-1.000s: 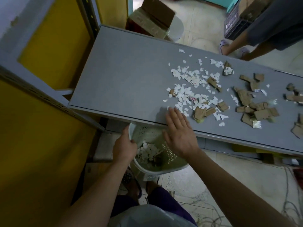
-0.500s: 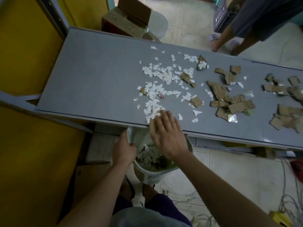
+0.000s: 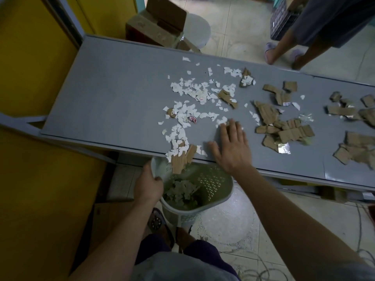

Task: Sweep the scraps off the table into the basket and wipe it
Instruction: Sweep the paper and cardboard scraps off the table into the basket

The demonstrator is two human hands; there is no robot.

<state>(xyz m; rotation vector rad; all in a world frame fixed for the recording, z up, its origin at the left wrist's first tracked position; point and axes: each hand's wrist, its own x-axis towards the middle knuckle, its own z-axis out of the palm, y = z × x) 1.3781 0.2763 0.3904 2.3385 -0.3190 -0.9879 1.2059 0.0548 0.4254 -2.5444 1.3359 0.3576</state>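
White paper scraps [image 3: 188,102] lie scattered over the middle of the grey table [image 3: 113,94], and brown cardboard pieces [image 3: 284,128] spread to the right. My right hand [image 3: 231,147] lies flat on the tabletop with straight fingers, touching scraps at its fingertips. A few cardboard and paper scraps [image 3: 180,157] hang over the near table edge above the pale perforated basket [image 3: 213,187]. My left hand [image 3: 148,185] grips the basket's left rim and holds it under the edge. Scraps lie inside the basket.
A yellow wall and grey frame [image 3: 36,78] stand on the left. Behind the table are a cardboard box [image 3: 160,23] and a white stool [image 3: 196,31]. Another person's legs [image 3: 288,51] stand at the far right. Cables [image 3: 263,272] lie on the tiled floor.
My right hand pulled scraps to the near edge, then moved back out onto the table to the right. Cardboard and paper now hang over the edge above the basket.
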